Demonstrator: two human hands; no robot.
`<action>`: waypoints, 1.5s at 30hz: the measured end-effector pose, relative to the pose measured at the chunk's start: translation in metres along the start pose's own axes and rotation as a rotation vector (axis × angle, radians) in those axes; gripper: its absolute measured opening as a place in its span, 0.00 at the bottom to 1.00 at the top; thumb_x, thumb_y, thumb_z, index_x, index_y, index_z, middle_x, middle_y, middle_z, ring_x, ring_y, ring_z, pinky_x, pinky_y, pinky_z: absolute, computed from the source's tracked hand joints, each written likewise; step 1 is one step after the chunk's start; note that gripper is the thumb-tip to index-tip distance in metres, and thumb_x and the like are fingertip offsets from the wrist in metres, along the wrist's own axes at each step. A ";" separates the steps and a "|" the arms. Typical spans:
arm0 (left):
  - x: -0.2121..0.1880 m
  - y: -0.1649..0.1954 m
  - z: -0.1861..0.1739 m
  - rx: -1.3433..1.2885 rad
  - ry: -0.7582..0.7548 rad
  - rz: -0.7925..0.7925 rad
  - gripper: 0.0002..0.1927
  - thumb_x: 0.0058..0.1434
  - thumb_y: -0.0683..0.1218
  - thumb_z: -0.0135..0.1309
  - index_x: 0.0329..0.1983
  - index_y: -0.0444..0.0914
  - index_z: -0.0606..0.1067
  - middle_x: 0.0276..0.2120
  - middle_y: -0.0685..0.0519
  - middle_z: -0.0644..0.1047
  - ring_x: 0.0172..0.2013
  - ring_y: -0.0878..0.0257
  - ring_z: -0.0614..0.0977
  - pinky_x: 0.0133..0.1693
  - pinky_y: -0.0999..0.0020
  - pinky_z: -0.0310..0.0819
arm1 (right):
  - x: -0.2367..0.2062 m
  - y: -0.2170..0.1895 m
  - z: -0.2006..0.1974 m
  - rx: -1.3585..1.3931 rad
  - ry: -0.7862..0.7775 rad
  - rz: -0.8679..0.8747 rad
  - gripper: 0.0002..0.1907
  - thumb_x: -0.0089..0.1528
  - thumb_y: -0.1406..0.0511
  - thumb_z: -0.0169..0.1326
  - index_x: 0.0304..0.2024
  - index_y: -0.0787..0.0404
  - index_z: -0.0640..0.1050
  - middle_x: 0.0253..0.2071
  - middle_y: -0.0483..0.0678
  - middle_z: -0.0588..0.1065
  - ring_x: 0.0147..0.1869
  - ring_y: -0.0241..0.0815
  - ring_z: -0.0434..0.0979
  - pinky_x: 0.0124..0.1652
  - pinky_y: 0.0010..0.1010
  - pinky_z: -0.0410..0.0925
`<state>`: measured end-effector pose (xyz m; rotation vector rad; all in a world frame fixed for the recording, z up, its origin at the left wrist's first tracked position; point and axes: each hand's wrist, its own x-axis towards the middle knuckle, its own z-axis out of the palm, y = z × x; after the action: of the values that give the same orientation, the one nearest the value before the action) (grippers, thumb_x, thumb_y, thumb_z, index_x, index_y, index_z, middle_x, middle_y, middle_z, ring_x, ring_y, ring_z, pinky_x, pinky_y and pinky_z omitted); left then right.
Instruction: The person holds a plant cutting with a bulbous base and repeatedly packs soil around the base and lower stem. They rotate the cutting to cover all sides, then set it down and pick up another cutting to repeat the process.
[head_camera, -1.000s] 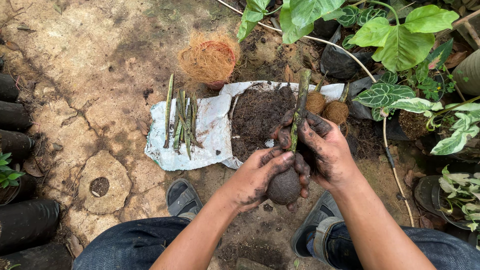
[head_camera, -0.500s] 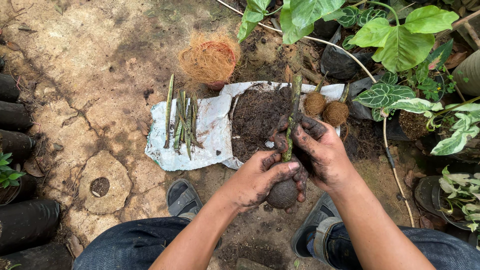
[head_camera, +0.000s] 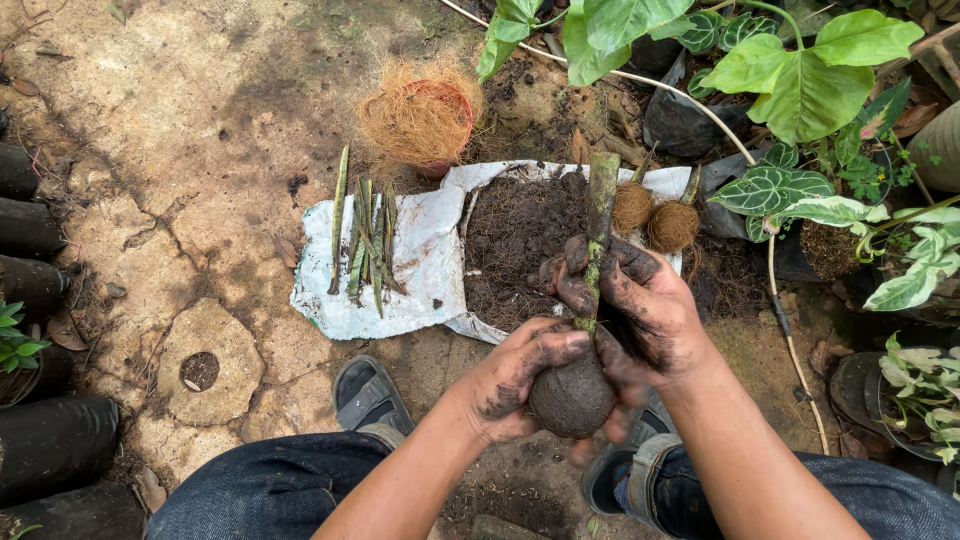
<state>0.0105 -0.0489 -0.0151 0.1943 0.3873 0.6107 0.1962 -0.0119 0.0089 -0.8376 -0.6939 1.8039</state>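
Observation:
My left hand (head_camera: 520, 375) cups a round ball of dark soil (head_camera: 572, 398) from the left and below. A green stem cutting (head_camera: 600, 225) stands out of the ball, pointing away from me. My right hand (head_camera: 640, 310), smeared with soil, wraps around the stem just above the ball. Both hands hover over the near edge of a white plastic sheet (head_camera: 425, 265) that carries a pile of dark soil (head_camera: 520, 240).
Several green stem cuttings (head_camera: 362, 235) lie on the sheet's left part. A clump of coconut fibre (head_camera: 418, 112) sits behind it. Two fibre-wrapped balls (head_camera: 655, 215) rest at its right. Leafy potted plants (head_camera: 800, 90) crowd the right; black pots (head_camera: 30, 260) line the left.
Both hands and the soil ball have shifted slightly toward me and lower. My left hand's fingers have closed more tightly round the ball. The stem stands more upright.

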 end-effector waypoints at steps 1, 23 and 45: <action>0.000 0.001 0.000 -0.008 -0.067 0.020 0.13 0.74 0.49 0.52 0.49 0.34 0.72 0.38 0.39 0.80 0.34 0.46 0.85 0.30 0.53 0.81 | 0.001 0.001 -0.001 0.004 -0.020 -0.015 0.27 0.62 0.60 0.63 0.57 0.70 0.74 0.49 0.55 0.77 0.51 0.43 0.76 0.51 0.37 0.71; 0.007 0.019 0.017 0.061 -0.065 0.127 0.18 0.74 0.51 0.48 0.49 0.28 0.71 0.41 0.43 0.79 0.41 0.48 0.85 0.40 0.48 0.88 | 0.008 -0.013 0.013 -0.247 0.082 -0.061 0.17 0.64 0.65 0.61 0.51 0.71 0.78 0.40 0.51 0.80 0.37 0.33 0.82 0.38 0.24 0.76; 0.006 0.020 0.021 0.200 -0.059 0.162 0.15 0.80 0.49 0.50 0.49 0.29 0.71 0.39 0.43 0.78 0.34 0.50 0.84 0.25 0.60 0.79 | 0.007 -0.013 0.013 -0.176 0.097 -0.017 0.17 0.64 0.64 0.60 0.49 0.69 0.78 0.37 0.51 0.79 0.31 0.33 0.77 0.29 0.22 0.71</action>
<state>0.0128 -0.0308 0.0081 0.4371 0.3777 0.7242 0.1907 -0.0014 0.0253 -1.0258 -0.8027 1.6921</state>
